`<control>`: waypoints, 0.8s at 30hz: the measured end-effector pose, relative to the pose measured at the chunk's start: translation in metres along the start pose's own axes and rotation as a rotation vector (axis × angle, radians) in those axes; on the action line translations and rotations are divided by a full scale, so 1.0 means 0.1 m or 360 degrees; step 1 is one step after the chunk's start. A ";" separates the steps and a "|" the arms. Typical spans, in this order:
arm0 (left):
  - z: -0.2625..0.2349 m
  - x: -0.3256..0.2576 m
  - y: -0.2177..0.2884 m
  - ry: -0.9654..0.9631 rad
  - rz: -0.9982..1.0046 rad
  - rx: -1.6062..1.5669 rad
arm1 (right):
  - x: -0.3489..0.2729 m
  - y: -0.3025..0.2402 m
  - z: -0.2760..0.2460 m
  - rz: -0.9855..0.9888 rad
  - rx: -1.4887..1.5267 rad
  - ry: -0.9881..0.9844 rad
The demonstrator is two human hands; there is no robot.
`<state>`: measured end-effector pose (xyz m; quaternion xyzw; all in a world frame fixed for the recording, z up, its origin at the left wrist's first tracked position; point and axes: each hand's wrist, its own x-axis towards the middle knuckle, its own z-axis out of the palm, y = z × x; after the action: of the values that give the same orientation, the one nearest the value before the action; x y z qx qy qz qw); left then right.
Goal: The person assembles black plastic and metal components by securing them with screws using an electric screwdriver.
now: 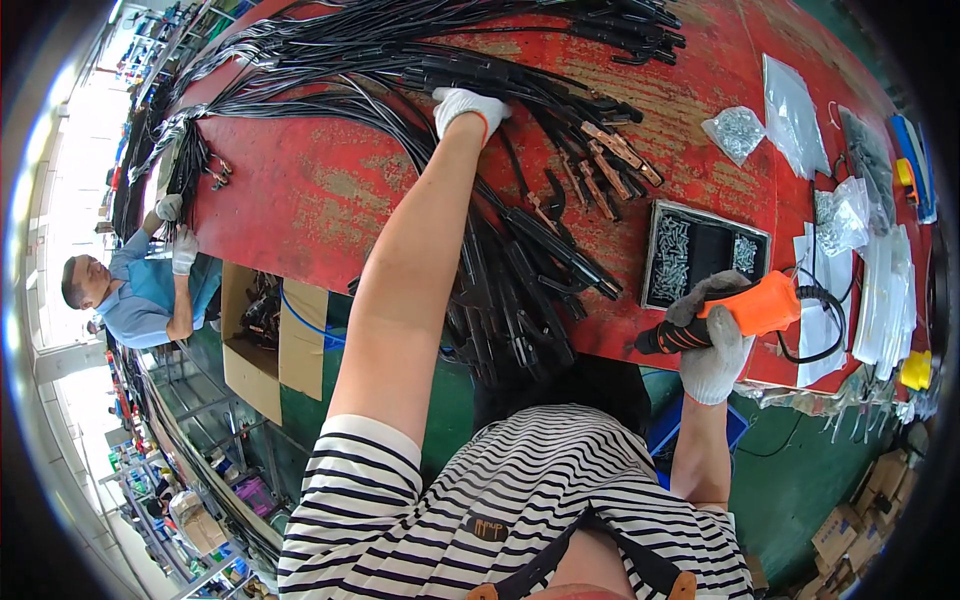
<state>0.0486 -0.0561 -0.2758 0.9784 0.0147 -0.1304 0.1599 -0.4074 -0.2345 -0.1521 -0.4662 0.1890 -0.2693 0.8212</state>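
A: Head view shows the right hand [713, 352], in a white knit glove, squeezed tight around an orange and black power screwdriver [735, 316]. Where is it?

B: At the near edge of the scratched red metal table [330, 190]. A black cord loops from the tool's back end.

A: And the left hand [468, 108]?

B: It has a white glove too. The arm stretches far across the table, and the hand rests on a bunch of long black cables [400, 80]. I cannot tell if the fingers are closed on one.

A: What is next to the tool?

B: Just past it sits a black tray of small silver screws [700, 255]. More black cables with clips [520, 270] are piled between the two arms, and some hang over the table edge.

A: Anything farther out?

B: Clear plastic bags of little metal parts [735, 132] lie on the right. At the far left another person in a blue shirt [140, 290] holds cables with gloved hands. An open cardboard box [265, 340] sits below the table there.
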 end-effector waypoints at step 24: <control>-1.36 -1.22 -0.08 -0.0631 -0.0520 -0.3221 | 0.88 0.55 0.97 0.1032 -0.0179 -0.1058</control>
<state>-0.0361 -0.0044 -0.1222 0.3344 0.2226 -0.2355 0.8850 -0.2694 -0.2012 -0.1566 -0.4880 0.0659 0.1759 0.8524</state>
